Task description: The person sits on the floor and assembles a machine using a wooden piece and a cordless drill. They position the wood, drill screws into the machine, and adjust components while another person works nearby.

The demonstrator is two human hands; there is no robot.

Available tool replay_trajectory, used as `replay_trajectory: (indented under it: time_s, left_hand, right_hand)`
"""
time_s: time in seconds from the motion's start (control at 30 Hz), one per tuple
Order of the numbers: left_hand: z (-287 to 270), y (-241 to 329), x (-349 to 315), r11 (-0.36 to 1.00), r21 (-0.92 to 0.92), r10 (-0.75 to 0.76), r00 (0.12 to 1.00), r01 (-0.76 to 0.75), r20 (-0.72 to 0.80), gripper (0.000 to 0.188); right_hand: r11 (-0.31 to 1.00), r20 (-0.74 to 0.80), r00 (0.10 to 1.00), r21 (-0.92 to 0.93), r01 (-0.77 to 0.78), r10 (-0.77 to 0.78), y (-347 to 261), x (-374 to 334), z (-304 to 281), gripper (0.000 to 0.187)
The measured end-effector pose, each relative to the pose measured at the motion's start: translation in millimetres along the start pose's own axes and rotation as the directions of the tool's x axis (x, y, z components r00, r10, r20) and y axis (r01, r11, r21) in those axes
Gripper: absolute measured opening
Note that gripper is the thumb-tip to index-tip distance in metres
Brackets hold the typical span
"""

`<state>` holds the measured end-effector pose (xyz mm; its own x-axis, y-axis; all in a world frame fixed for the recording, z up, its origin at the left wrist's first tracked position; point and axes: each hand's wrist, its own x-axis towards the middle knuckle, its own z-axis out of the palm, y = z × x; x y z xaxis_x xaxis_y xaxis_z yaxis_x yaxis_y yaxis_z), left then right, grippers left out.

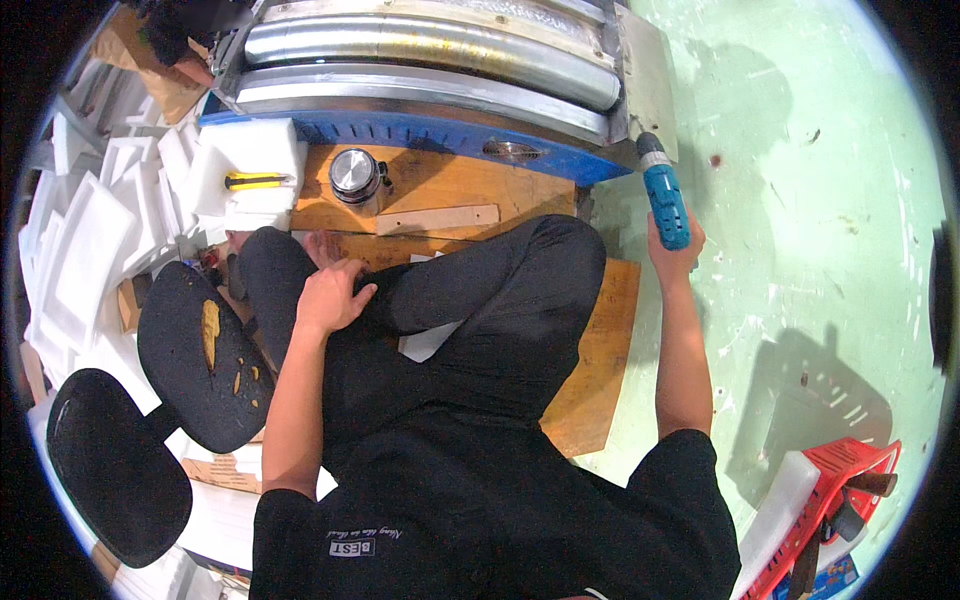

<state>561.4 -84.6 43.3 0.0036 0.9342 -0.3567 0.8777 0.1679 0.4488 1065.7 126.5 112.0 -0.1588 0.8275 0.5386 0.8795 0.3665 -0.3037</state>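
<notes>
A teal cordless drill (pixel 664 200) is gripped in my right hand (pixel 676 245). Its black chuck points away from me, and its tip is at the near end of a metal side plate (pixel 645 85); whether the two touch, I cannot make out. That plate closes the right end of a machine with a long shiny roller (pixel 430 50) on a blue slotted frame (pixel 420 135). My left hand (pixel 335 297) lies on my dark-trousered leg, thumb apart from the fingers, holding nothing.
A steel flask (pixel 357 180) and a flat strip (pixel 437 219) rest on the wooden board (pixel 590 385). A yellow cutter (pixel 255 181) lies on white foam (pixel 215 150). Foam pieces crowd the left beside a worn black seat (pixel 190 380). A red tool basket (pixel 830 490) stands at lower right.
</notes>
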Motion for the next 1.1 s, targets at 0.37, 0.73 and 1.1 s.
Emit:
replay_trajectory:
  time_s: [0.37,0.73,1.1]
  left_hand:
    - [-1.7,2.4,-2.1,1.000,-0.005,0.000,1.000,0.000,-0.027,0.035]
    - [1.3,-0.9,2.4,1.000,0.019,-0.008,1.000,0.008,-0.008,0.038]
    - [-16.0,-1.0,14.9,0.974,-0.105,-0.202,0.979,0.202,0.012,0.035]
  right_hand:
    - [0.962,0.003,0.968,0.109,-0.250,0.251,6.9,-14.5,2.4,0.026]
    - [0.777,0.569,0.767,0.322,-0.540,0.297,-10.4,255.8,-32.5,0.015]
    - [0.782,0.690,0.558,-0.020,-0.623,0.462,3.6,417.0,48.0,0.030]
